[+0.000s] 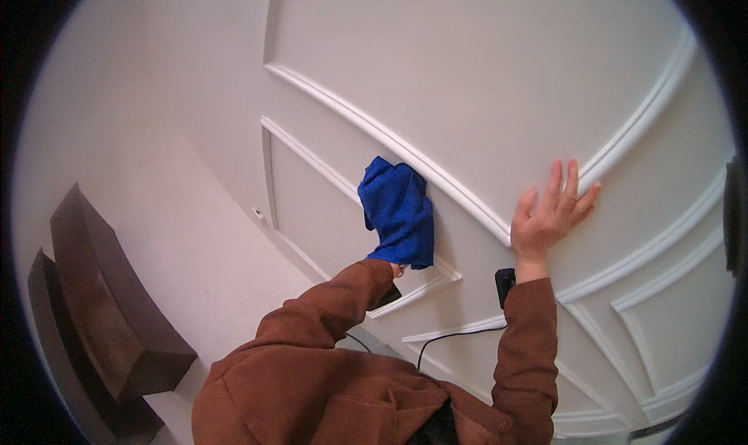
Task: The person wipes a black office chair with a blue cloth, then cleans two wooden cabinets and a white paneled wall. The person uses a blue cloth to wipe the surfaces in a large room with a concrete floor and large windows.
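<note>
A blue cloth (pixel 397 211) is bunched up against the white wall (pixel 483 71), in the middle of the view, and hides part of the lower trim strip (pixel 308 153). The upper trim strip (pixel 366 120) runs just beside its upper right edge; whether the two touch I cannot tell. The left hand (pixel 400 271) is under the cloth, with only a sliver of skin near the wrist in sight, so how far its grip is closed cannot be told. The right hand (pixel 544 221) has its grip wide open with nothing in it, the palm against the wall and the fingers spread by the corner of the trim. Both arms are in the sleeves of a brown jacket (pixel 327 390). A black device (pixel 505 286) sits at the right wrist, and a thin black cable (pixel 456 334) leads from it toward the jacket; another black piece (pixel 389 295) shows by the left cuff. More trim curves across the wall to the right. Well apart, at the far left, are two dark brown box-shaped pieces (pixel 113 297), near a pale surface (pixel 202 227)
</note>
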`<state>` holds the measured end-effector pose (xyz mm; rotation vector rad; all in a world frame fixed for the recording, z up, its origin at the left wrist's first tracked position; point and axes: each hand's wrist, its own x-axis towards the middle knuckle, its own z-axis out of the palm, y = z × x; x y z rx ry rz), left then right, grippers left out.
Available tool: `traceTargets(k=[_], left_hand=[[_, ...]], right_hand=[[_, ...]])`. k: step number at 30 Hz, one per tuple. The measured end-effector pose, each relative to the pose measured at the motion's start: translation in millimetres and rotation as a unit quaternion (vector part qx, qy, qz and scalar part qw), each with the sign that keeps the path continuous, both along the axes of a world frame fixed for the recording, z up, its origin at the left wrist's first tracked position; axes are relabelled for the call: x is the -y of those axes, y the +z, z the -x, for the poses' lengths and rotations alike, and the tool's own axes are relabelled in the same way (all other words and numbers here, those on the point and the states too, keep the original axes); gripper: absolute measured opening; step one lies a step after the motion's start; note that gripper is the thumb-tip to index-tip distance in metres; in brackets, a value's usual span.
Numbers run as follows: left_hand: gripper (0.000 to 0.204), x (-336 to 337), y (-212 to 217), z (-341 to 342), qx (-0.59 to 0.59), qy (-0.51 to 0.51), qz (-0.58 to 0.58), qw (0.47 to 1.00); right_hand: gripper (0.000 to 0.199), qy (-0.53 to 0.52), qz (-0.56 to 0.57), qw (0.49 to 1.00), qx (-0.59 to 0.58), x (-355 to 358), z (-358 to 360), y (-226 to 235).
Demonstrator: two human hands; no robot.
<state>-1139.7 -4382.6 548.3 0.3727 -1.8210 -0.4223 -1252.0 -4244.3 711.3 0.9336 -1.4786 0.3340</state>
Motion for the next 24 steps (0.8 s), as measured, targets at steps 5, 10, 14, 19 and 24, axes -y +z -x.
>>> traceTargets(k=[5,10,14,19,24], left_hand=[[0.022,87.1,3.5,-11.8,-0.044,0.080,-0.043,0.995],[0.019,208.4,24.3,-43.9,-0.149,0.175,-0.245,0.942],[0.016,174.8,22.1,-42.3,-0.141,0.193,-0.242,0.940],[0.014,64.1,0.9,-29.3,0.014,0.135,-0.049,0.990],[0.025,99.7,-5.8,-42.8,0.134,0.091,-0.083,0.983]], right_hand=[[0.057,-0.013,-0.014,1.000,-0.013,-1.6,1.2,0.1],[0.056,-0.013,-0.016,1.000,-0.011,-3.2,1.6,-1.7],[0.055,-0.033,-0.020,0.999,-0.011,-3.5,1.7,-2.4],[0.054,0.009,-0.015,1.000,-0.003,-2.6,1.9,-2.2],[0.052,0.000,-0.022,0.999,-0.026,-2.5,2.6,-0.7]])
